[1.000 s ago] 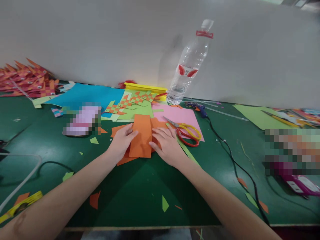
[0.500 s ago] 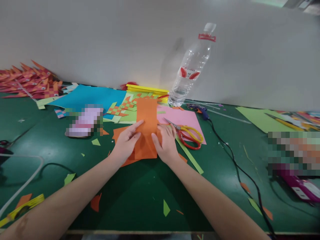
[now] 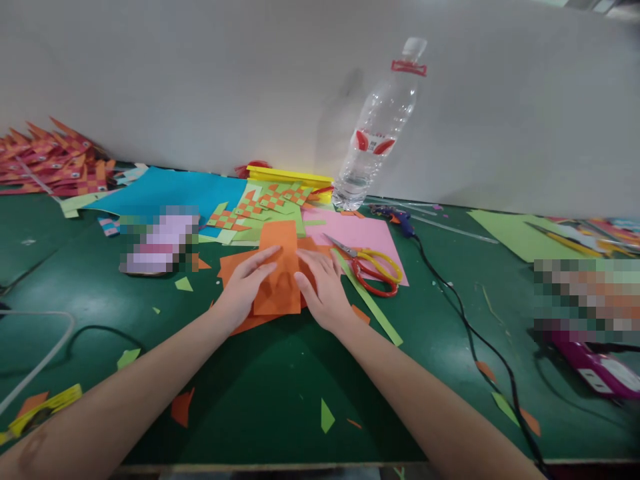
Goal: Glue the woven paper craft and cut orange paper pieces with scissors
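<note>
An orange paper strip (image 3: 280,293) stands between my hands, over wider orange sheets (image 3: 245,325) on the green table. My left hand (image 3: 243,290) holds its left edge; thumb and index finger reach over the front, while the other fingers are partly hidden. At the strip's right edge is my right hand (image 3: 325,290), its thumb apart from its stretched fingers, the tips close to the paper. Just right of that hand, scissors (image 3: 370,263) with yellow and red handles rest partly on a pink sheet (image 3: 383,233).
Behind are woven paper pieces (image 3: 250,207), a blue sheet (image 3: 185,193) and a tilted plastic bottle (image 3: 375,127). A glue gun (image 3: 400,220) trails a black cord (image 3: 460,313) on the right. A phone (image 3: 163,243) lies left. Paper scraps (image 3: 183,407) dot the table (image 3: 280,413).
The orange strip's top edge has come down, so it looks shorter, and it has shifted slightly left. My right fingers are stretched further along its edge. The whole view has shifted a little.
</note>
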The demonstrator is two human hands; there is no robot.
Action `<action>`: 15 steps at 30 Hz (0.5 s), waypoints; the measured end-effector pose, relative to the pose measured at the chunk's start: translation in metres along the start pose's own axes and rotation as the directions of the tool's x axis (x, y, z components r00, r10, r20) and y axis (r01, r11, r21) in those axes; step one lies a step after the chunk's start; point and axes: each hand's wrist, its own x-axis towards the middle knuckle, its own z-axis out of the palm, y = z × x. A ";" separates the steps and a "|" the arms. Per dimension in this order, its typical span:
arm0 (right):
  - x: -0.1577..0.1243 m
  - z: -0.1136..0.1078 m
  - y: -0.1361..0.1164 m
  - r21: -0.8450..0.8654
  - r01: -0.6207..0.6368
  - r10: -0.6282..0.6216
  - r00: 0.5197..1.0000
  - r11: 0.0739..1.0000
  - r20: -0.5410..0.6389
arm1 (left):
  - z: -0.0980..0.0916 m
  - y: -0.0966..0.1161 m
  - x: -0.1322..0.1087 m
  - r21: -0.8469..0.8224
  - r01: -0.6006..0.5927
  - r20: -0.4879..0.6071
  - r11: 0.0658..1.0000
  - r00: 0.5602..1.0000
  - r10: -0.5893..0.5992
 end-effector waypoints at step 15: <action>-0.001 0.002 0.002 0.070 0.071 -0.073 0.997 0.995 0.032 | 0.001 -0.004 0.005 -0.250 0.138 -0.018 0.958 0.989 -0.148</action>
